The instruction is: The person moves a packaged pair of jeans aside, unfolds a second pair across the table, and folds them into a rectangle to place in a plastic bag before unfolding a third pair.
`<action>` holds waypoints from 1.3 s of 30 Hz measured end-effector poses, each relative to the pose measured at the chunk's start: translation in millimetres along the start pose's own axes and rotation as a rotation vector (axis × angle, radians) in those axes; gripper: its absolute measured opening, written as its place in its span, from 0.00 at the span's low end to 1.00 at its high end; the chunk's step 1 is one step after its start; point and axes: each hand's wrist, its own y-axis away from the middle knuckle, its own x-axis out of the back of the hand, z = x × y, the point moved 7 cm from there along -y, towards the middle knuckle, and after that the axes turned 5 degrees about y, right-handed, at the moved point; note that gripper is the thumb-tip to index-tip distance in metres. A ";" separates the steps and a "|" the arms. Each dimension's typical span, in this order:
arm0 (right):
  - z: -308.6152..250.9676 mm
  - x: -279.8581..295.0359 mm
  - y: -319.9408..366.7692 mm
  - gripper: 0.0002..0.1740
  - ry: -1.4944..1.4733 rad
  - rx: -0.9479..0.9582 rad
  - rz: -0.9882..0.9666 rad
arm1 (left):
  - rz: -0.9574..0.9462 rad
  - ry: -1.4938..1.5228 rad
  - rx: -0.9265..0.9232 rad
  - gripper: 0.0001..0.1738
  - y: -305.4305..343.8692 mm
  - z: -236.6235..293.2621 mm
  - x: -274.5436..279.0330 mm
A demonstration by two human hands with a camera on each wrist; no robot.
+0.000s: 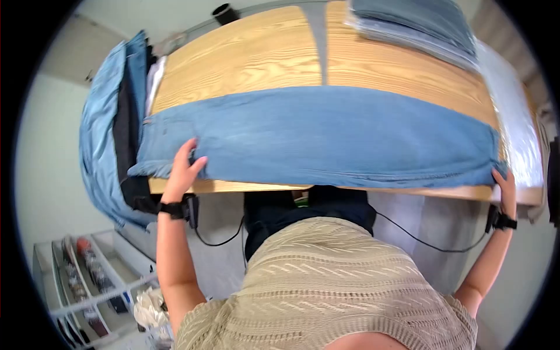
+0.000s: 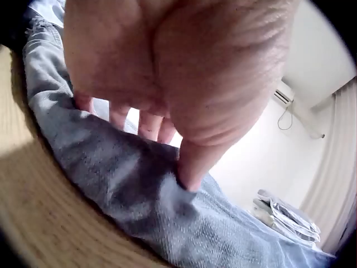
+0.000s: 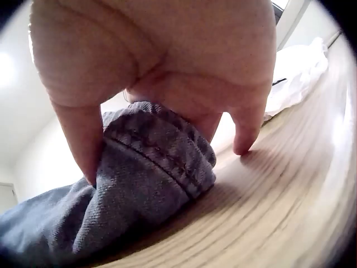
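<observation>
A pair of blue jeans (image 1: 326,134), folded lengthwise, lies across the table along its near edge. My left hand (image 1: 185,169) is at the near side of the wider left end, thumb apart from the fingers. In the left wrist view, its thumb (image 2: 195,167) dents the denim (image 2: 134,173) and the fingertips drop out of sight behind a bunched ridge. At the narrow right end, my right hand (image 1: 506,189) pinches the near corner of the stitched hem (image 3: 162,145). One finger of that hand reaches down beside the hem to the tabletop.
More denim garments (image 1: 105,128) hang over the table's left end. Folded clothes in clear plastic (image 1: 417,29) are stacked at the back right, with clear plastic (image 1: 513,116) along the right edge. A dark cup (image 1: 224,14) stands beyond the wooden tabletop (image 1: 245,52). Shelving (image 1: 93,280) stands lower left.
</observation>
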 end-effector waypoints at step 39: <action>-24.0 6.1 31.1 0.15 0.084 -0.346 0.308 | -0.294 -0.246 0.088 0.24 -58.5 -17.8 -15.1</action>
